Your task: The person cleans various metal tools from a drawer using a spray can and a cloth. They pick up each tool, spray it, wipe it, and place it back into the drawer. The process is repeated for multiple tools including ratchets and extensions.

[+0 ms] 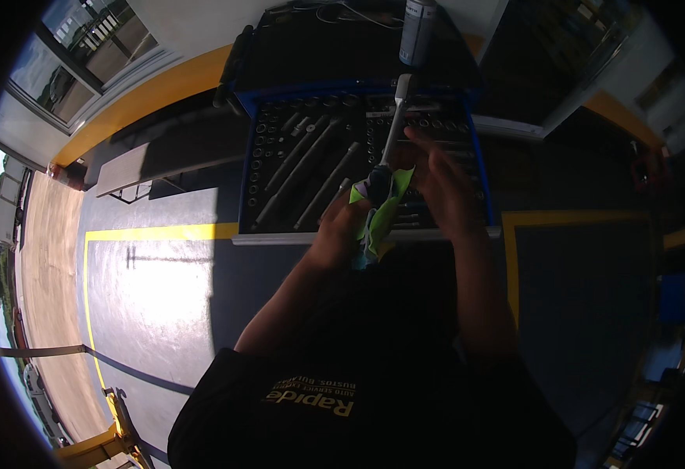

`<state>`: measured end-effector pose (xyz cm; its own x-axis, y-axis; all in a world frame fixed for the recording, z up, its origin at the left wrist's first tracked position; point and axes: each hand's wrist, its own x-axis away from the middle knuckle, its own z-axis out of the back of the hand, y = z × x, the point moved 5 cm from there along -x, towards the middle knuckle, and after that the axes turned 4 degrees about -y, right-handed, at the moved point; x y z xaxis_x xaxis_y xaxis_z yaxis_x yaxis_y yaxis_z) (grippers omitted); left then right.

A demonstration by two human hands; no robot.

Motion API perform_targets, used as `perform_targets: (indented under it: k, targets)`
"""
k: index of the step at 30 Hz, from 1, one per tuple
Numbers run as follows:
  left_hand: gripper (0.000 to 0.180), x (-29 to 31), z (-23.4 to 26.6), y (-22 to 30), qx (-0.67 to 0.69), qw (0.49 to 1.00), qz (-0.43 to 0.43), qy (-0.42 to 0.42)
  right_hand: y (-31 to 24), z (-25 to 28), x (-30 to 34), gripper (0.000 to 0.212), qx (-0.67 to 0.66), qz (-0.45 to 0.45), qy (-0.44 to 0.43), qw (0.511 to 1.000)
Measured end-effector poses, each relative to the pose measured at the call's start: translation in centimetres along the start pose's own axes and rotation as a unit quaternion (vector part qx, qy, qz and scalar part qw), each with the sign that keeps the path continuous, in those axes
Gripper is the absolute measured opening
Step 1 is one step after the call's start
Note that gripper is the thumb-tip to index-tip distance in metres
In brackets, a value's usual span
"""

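Observation:
My left hand (341, 230) is closed round a ratchet wrench (394, 129), with a bright green and dark rag (388, 211) bunched about the handle. The wrench stands out over the drawer, its shiny shaft slanting up to the head at the far end. Just right of the shaft is my right hand (448, 191), its fingers stretched out and apart, gripping nothing visible. Beneath both hands lies an open tool drawer (242, 187) with blue sides. In its dark tray sit several sockets (257, 152) and long extension bars (292, 164).
A spray can (416, 35) stands on the dark top of the tool cabinet (319, 51). To the left is a low bench (155, 160). Yellow lines (163, 233) mark the grey floor, and a yellow metal frame (96, 449) stands at the lower left.

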<state>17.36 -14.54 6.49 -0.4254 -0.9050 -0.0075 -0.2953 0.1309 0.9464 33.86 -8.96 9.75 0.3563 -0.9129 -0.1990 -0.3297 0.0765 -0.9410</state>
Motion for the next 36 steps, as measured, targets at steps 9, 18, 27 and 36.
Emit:
perform_targets:
  k: [9, 18, 27, 36]
  targets:
    - [0.042, 0.1, 0.3, -1.9, -0.269, 0.954, -0.034, 0.127, 0.2, -0.4, 0.0, 0.034, -0.069, -0.040, 0.030, 0.996]
    - [0.039, 0.4, 5.3, 0.9, -0.276, 0.925, -0.092, 0.246, -1.4, -0.2, -0.4, 0.044, 0.086, -0.024, 0.133, 0.987]
    - [0.065, -0.1, -2.8, -0.3, -0.142, 0.990, -0.026, 0.008, -2.0, -1.5, -0.4, 0.041, 0.147, 0.034, 0.260, 0.954]
    - [0.047, -1.1, -4.5, -1.6, -0.215, 0.971, -0.011, 0.108, -1.8, -0.5, -0.3, 0.035, 0.065, 0.041, 0.208, 0.975]
